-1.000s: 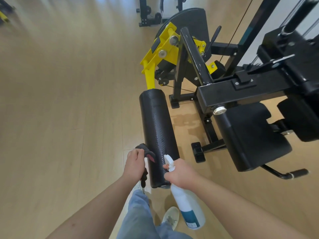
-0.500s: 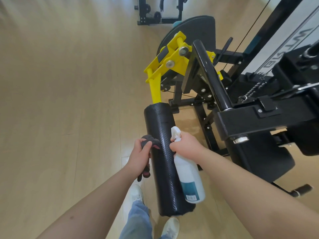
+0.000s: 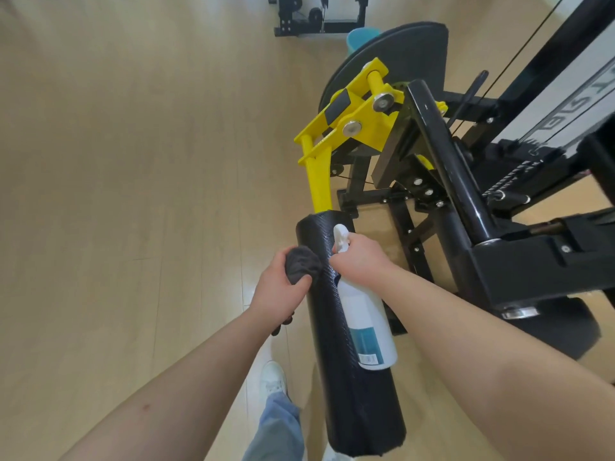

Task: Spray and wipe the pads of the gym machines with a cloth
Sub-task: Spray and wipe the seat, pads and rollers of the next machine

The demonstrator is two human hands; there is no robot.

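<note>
Pale wood-plank floor (image 3: 116, 161) with soft glare, a black machine frame (image 3: 319, 18) at the far end, a white lettered panel (image 3: 565, 104) on the right.

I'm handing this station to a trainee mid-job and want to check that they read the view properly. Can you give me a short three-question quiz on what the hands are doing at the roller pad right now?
1. Multiple choice: what does the left hand hold at the side of the black roller pad?
A. a sponge
B. a dark cloth
C. a brush

2. True or false: the right hand grips the white spray bottle near its neck.

3. Fill in: the roller pad is mounted on a ___ metal arm.

Key: 1 B; 2 true; 3 yellow.
</note>
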